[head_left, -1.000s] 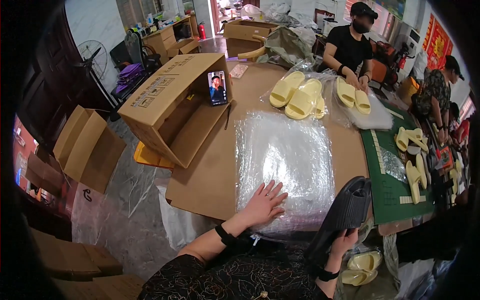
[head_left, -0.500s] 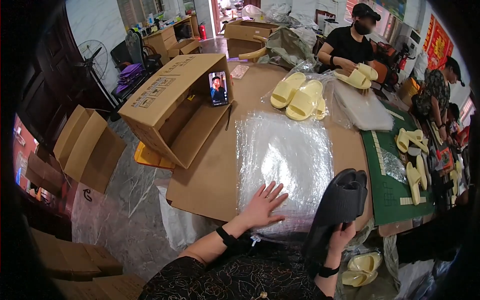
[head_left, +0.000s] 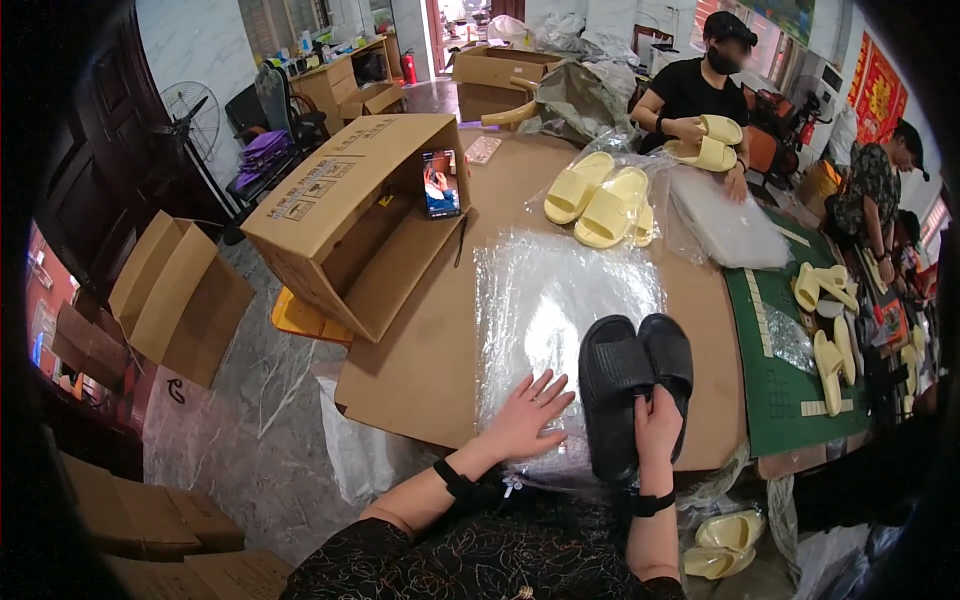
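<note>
While I have the left hand (head_left: 522,418) spread and empty at the near left of the plastic (head_left: 530,300), my right hand (head_left: 657,428) has its grip closed on the black slippers (head_left: 612,375), over the plastic's near right. I judge the work early: both gathered, neither wrapped. Yellow slippers (head_left: 612,208) lie beyond the plastic on the surface (head_left: 405,385).

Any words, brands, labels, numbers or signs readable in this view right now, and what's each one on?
Large cardboard box: dark printed characters and symbols on top; not copied out here.
Phone: screen text too small to read.
Red wall hanging: gold design; any writing too blurred to read.
Green mat: dark marks, too small to read.
Black slippers: no lettering visible.
</note>
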